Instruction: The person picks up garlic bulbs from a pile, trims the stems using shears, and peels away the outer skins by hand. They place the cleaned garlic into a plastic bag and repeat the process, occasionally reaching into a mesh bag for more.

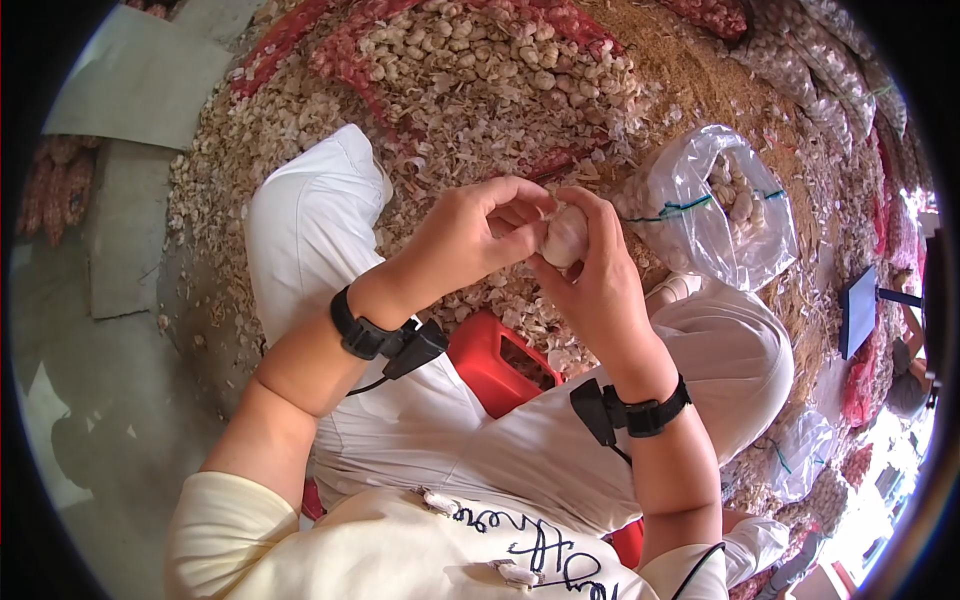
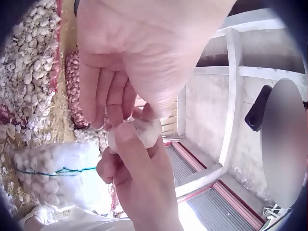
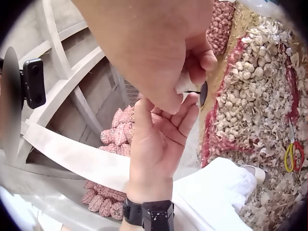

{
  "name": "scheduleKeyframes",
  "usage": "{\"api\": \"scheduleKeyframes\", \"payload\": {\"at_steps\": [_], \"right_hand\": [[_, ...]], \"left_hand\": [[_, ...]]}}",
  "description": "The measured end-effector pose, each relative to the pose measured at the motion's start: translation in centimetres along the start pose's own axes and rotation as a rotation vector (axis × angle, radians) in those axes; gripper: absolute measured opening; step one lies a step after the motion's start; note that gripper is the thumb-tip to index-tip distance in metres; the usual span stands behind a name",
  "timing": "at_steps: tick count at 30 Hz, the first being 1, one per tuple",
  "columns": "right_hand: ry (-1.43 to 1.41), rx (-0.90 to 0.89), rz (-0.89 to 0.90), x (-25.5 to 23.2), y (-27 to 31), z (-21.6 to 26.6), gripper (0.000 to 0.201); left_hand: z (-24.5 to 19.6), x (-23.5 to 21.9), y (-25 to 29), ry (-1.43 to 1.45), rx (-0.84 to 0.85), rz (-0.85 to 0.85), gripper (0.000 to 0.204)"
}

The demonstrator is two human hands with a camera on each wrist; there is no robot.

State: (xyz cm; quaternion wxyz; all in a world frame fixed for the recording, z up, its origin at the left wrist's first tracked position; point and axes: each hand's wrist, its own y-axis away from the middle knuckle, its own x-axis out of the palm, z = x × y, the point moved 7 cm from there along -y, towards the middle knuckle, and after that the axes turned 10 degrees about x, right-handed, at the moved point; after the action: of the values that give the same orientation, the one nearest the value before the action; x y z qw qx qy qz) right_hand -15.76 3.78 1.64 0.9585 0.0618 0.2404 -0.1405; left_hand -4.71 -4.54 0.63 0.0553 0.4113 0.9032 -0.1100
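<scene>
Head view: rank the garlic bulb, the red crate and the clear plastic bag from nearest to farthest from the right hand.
1. Garlic bulb: pinched in the right hand.
2. Red crate: just below-left, between the knees.
3. Clear plastic bag: to the upper right, on the husks; close to the crate's distance.

Bright daylight everywhere, kinda blown out at the near right of the head view. Heavy fisheye with black corners, and both wrist views look soft up close.
</scene>
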Motion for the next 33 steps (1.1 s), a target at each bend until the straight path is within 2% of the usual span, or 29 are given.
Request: {"api": "scheduleKeyframes", "payload": {"at_steps": [3,6,12,15,17,18,19,20,21,22,24,25,26,28,29,33], "right_hand": [[0.007,-0.016,0.003,-0.2,0.1,0.4,0.060],[0.010,-0.043,0.010,-0.4,0.2,0.6,0.059],[0.064,-0.085,-0.051,-0.1,0.3,0.7,0.060],[0.001,0.007,0.017,0.3,0.2,0.0,0.057],[-0.369,0.100,0.149,0.8,0.1,-0.2,0.056],[-0.368,0.097,0.152,0.9,-0.1,-0.3,0.056],[-0.648,0.129,0.209,1.1,-0.3,-0.6,0.056],[-0.928,0.161,0.266,1.1,-0.4,-0.8,0.056],[-0.968,0.209,0.317,0.8,-0.2,-0.6,0.064],[-0.967,0.205,0.316,0.6,-0.2,-0.6,0.064],[-1.136,0.235,0.371,0.6,-0.1,-0.8,0.066],[-1.108,0.208,0.371,0.7,-0.2,-0.6,0.063],[-1.107,0.207,0.371,0.7,-0.2,-0.5,0.063],[-1.286,0.282,0.429,1.2,-0.2,-0.5,0.058],[-1.217,0.303,0.413,1.4,-0.2,-0.7,0.058],[-1.270,0.336,0.493,2.2,0.1,-1.4,0.053]], "left_hand": [[0.5,0.3,0.4,0.124,-0.085,0.094,0.027],[-0.5,0.5,0.1,0.049,-0.050,0.148,0.024],[0.4,0.2,0.2,-0.037,-0.051,0.086,0.017],[-0.4,0.3,0.1,-0.132,-0.011,0.050,0.014],[0.5,0.3,0.1,-0.084,-0.055,0.023,0.015],[1.2,0.1,0.1,-0.038,-0.098,-0.006,0.016],[1.5,-0.2,0.1,-0.039,-0.096,-0.010,0.016],[1.9,-0.6,0.0,0.138,-0.130,-0.049,0.018],[2.2,-0.7,0.0,0.317,-0.163,-0.086,0.021],[2.0,-0.7,0.0,0.316,-0.159,-0.086,0.021],[0.6,-1.0,0.1,0.157,-0.033,-0.151,0.029],[-0.7,-0.9,-0.1,-0.004,0.131,-0.107,0.036],[-1.0,-0.8,-0.3,-0.004,0.132,-0.107,0.036],[-3.8,0.2,-0.4,-0.352,0.439,-0.030,0.044],[-3.6,0.2,-0.3,-0.359,0.448,-0.038,0.051],[-4.0,0.5,-0.2,-0.421,0.487,-0.021,0.048]]}}
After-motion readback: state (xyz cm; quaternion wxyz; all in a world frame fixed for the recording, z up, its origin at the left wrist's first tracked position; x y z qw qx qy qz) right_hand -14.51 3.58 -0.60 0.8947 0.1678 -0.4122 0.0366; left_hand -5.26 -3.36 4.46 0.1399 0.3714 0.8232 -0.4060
